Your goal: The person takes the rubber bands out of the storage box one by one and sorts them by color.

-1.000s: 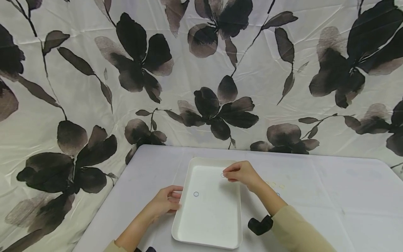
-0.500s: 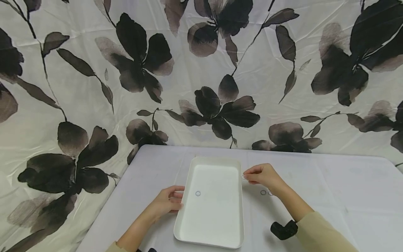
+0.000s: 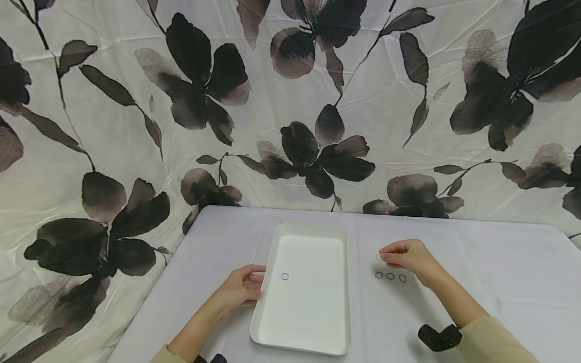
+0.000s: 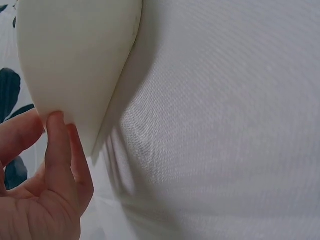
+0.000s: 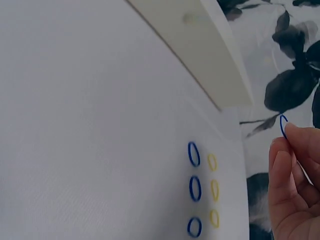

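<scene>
My left hand (image 3: 238,290) holds the left side of a white rectangular tray (image 3: 317,327); in the left wrist view its fingertips are against the tray's outer wall (image 4: 75,60). One small ring (image 3: 285,276) lies inside the tray, left of its middle. To the right of the tray, my right hand (image 3: 410,257) pinches a thin blue ring (image 5: 283,128) between thumb and fingertips, above the table. Below that hand, three blue rings (image 5: 195,188) lie in a row on the cloth. Beside them, the right wrist view shows three yellow rings (image 5: 214,190), also in a row.
White cloth covers the table (image 3: 499,282). Behind it hangs a floral curtain (image 3: 254,101) with dark flowers. A black device (image 3: 439,338) sits at the right wrist, and part of another (image 3: 219,359) shows by the left wrist.
My right hand has moved rightward from above the tray to over the table, still pinching the ring. The row of rings there has come into view. My left hand stays at the tray.
</scene>
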The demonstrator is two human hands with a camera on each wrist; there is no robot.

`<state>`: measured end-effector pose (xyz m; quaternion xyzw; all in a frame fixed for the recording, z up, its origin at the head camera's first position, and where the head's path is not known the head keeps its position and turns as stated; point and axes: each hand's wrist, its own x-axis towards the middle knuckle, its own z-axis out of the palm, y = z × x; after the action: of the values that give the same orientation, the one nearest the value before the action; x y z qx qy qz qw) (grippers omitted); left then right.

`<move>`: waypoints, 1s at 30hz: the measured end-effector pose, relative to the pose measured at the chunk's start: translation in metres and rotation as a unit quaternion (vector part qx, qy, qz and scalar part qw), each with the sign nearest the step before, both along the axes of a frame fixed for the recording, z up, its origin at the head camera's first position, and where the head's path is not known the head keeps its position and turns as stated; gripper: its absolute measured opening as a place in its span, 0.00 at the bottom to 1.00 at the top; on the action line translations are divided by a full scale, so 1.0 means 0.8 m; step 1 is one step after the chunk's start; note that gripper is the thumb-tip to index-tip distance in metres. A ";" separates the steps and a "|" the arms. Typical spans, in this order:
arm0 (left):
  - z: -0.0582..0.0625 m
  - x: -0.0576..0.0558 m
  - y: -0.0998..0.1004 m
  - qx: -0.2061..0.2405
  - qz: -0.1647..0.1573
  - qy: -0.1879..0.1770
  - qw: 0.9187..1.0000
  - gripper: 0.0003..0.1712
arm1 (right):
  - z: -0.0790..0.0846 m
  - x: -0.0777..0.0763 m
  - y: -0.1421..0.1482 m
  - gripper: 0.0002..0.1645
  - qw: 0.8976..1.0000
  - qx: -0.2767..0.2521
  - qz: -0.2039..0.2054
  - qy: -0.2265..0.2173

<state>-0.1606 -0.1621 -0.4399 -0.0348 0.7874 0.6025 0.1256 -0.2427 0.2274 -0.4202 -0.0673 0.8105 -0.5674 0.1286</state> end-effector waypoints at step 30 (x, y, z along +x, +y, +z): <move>0.000 0.002 0.005 0.004 0.019 0.005 1.000 0.34 | -0.039 0.018 0.078 0.19 0.998 0.043 -0.045 -0.029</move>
<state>-0.1588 -0.1580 -0.4396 -0.0466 0.7845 0.6084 0.1104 -0.2283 0.2895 -0.4512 -0.0085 0.8322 -0.5391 0.1294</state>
